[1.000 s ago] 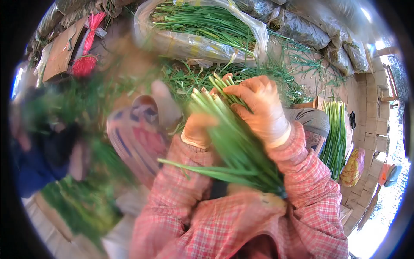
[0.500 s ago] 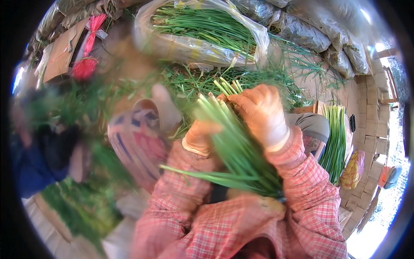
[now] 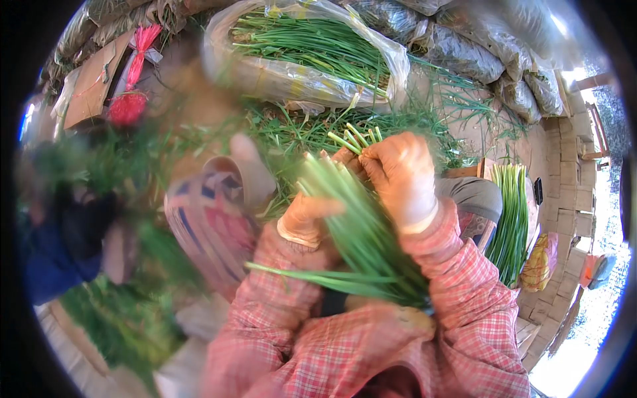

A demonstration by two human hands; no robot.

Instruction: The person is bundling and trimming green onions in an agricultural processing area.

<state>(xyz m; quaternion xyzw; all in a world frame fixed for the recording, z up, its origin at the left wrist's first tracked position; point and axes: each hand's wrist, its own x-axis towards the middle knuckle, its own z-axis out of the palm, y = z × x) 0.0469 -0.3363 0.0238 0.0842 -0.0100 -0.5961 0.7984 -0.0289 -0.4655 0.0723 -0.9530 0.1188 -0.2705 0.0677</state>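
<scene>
A bunch of long green chives (image 3: 375, 232) lies across my lap, its pale ends pointing away from me. My left hand (image 3: 310, 211), in a pale glove, is wrapped round the bunch near those ends; part of it is hidden behind the blurred stalks. My gloved right hand (image 3: 401, 172) is closed, with thumb and fingers pinching several chive stalks just beside the bunch. Their pale cut ends (image 3: 355, 137) stick out beyond the fingers. A few loose stalks (image 3: 312, 275) point left over my left sleeve.
Ahead lies an open clear plastic bag (image 3: 292, 83) full of chives. Loose green leaves (image 3: 285, 132) litter the floor. Another chive bunch (image 3: 509, 225) stands at my right. Pink ties (image 3: 136, 79) hang at the left. Filled bags (image 3: 464, 53) are stacked behind. Another person's blue clothing (image 3: 53, 245) shows at left.
My right hand has shifted slightly left and down, and the pale ends it pinches fan out a little more. My left hand stays on the bunch.
</scene>
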